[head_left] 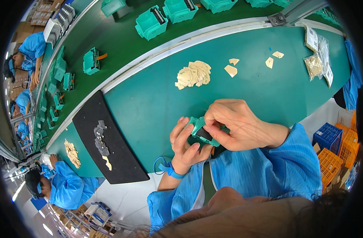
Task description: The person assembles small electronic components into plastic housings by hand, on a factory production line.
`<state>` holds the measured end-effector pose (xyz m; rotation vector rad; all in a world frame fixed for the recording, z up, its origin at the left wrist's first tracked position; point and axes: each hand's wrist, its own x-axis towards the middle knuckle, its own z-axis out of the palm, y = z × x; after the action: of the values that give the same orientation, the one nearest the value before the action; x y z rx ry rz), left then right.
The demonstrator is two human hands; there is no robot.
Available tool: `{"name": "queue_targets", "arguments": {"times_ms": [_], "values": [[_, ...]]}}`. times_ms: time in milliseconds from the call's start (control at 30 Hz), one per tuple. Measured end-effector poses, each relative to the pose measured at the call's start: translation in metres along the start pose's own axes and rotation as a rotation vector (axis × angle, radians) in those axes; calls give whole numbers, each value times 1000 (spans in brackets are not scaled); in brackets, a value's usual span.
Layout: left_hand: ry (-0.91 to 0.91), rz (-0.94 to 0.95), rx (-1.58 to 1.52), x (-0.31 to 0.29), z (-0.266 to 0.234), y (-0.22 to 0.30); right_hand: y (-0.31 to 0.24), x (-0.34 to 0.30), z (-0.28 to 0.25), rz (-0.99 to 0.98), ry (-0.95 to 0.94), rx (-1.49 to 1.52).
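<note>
A green plastic housing (196, 122) with a dark inner part (203, 134) is held close to my body, over the table's near edge. My left hand (184, 146) wraps its fingers around the housing's left and lower side; a blue strap (174, 171) circles that wrist. From the right, my right hand (236, 126) reaches over the housing with thumb and forefinger pinched at its opening. Whatever the pinch holds is hidden behind the fingers. Beyond my hands lies a pile of cream adhesive pieces (193, 74), with a few loose cream pieces (230, 70) to its right.
A black mat (114, 146) carries small grey pieces (101, 139). Across a metal rail (149, 57), several green housings (151, 22) sit on a green belt. Plastic bags (319, 55) lie far right; crates (328, 137) stand below. Co-workers in blue (72, 184) work at the left.
</note>
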<state>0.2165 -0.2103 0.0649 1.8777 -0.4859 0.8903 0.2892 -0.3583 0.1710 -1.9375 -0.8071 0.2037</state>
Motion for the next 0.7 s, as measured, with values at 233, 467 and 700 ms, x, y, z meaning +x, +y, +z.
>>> {"name": "queue_targets", "arguments": {"times_ms": [233, 467, 700], "values": [[6, 1, -17, -2, 2, -1, 5, -4, 4, -98, 39, -115], [21, -9, -5, -6, 1, -4, 7, -5, 10, -78, 62, -623], [108, -150, 139, 47, -21, -29, -3, -2, -18, 59, 155, -354]]}}
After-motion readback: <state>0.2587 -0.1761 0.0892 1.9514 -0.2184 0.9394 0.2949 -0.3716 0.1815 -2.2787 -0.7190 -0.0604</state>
